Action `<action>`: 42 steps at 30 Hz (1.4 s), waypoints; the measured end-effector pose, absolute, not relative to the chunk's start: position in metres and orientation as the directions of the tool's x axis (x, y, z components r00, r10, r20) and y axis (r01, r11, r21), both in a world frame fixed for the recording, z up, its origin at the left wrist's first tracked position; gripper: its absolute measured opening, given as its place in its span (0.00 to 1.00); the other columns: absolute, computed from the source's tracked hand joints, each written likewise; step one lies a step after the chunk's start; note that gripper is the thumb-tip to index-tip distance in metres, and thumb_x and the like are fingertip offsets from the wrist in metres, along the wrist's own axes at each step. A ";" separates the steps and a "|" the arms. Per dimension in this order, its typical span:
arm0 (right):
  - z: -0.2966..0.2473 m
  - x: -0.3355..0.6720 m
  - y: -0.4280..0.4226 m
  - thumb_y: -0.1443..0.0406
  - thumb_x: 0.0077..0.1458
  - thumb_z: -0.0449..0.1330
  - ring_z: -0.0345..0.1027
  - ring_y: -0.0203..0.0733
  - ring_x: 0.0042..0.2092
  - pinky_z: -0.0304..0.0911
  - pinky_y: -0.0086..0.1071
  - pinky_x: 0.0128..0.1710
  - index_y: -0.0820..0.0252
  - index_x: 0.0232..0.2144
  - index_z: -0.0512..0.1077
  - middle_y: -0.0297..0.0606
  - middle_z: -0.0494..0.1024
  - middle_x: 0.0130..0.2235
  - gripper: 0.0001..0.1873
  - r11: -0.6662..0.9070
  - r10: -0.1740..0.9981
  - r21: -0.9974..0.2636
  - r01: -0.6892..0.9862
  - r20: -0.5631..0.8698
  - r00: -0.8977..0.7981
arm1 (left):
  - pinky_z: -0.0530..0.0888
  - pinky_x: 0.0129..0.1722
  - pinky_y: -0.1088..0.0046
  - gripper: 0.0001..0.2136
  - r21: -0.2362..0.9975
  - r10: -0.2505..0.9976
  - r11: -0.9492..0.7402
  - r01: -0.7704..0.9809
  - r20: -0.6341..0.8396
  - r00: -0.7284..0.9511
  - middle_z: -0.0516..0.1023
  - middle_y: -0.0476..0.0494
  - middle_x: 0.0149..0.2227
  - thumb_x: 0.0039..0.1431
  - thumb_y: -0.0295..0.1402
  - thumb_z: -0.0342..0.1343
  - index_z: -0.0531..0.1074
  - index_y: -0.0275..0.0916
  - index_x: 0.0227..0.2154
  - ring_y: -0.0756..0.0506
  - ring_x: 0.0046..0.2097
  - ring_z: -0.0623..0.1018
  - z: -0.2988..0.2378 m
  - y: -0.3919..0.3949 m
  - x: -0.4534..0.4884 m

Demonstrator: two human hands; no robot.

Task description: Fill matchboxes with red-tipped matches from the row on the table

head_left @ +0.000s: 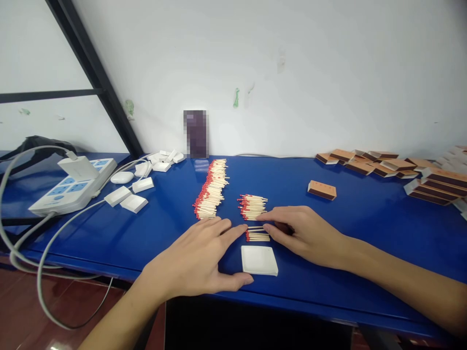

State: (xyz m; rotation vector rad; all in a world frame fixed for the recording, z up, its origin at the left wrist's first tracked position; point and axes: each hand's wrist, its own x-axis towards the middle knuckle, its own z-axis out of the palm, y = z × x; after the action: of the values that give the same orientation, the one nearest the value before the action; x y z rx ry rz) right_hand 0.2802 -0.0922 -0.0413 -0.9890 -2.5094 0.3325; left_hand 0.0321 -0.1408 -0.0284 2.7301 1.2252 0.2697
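Red-tipped matches lie on the blue tabletop in front of me. A small group of matches [258, 236] sits between my two hands, with a larger pile of matches [253, 207] just behind it. My left hand [199, 257] rests with fingers spread, its index fingertip at the red heads of the small group. From the other side, my right hand [304, 231] reaches in with thumb and index finger apart, the thumb at the stick ends and the index finger at the larger pile. Nearest me lies a white matchbox tray [259, 260]. A long row of matches [211, 189] extends beyond my left hand.
One brown matchbox cover [321, 190] lies right of centre, and more matchbox covers [368, 163] are heaped at the back right. White trays [134, 203] lie at left beside a power strip [73, 187] with cables. A phone-like dark rectangle [196, 134] leans on the wall.
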 end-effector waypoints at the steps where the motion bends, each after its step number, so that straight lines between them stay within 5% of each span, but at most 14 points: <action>1: -0.041 0.280 -0.092 0.63 0.63 0.52 0.67 0.37 0.27 0.58 0.30 0.27 0.59 0.44 0.77 0.35 0.76 0.28 0.15 0.715 0.695 -0.370 0.593 0.293 -0.657 | 0.70 0.51 0.57 0.34 0.197 0.749 -0.661 0.725 0.106 0.654 0.72 0.41 0.45 0.57 0.55 0.55 0.62 0.40 0.61 0.38 0.49 0.73 -0.028 -0.141 0.032; 25: -0.040 0.280 -0.093 0.64 0.62 0.53 0.72 0.38 0.30 0.61 0.29 0.28 0.59 0.43 0.78 0.36 0.80 0.31 0.14 0.722 0.690 -0.371 0.584 0.315 -0.652 | 0.70 0.49 0.59 0.32 0.192 0.747 -0.662 0.724 0.093 0.659 0.71 0.43 0.44 0.58 0.54 0.55 0.63 0.42 0.60 0.39 0.48 0.73 -0.027 -0.141 0.033; 42: -0.041 0.278 -0.093 0.64 0.63 0.52 0.66 0.35 0.26 0.58 0.29 0.26 0.58 0.45 0.77 0.33 0.77 0.27 0.14 0.727 0.684 -0.387 0.567 0.340 -0.645 | 0.69 0.51 0.58 0.36 0.207 0.750 -0.658 0.724 0.104 0.653 0.72 0.42 0.45 0.56 0.54 0.57 0.60 0.40 0.62 0.38 0.49 0.73 -0.028 -0.140 0.033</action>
State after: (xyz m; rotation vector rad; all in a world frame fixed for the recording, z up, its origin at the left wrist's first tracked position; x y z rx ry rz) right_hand 0.2784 -0.0926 -0.0405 -0.9546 -2.4630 0.3378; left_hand 0.0327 -0.1401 -0.0284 2.7203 1.2207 0.2720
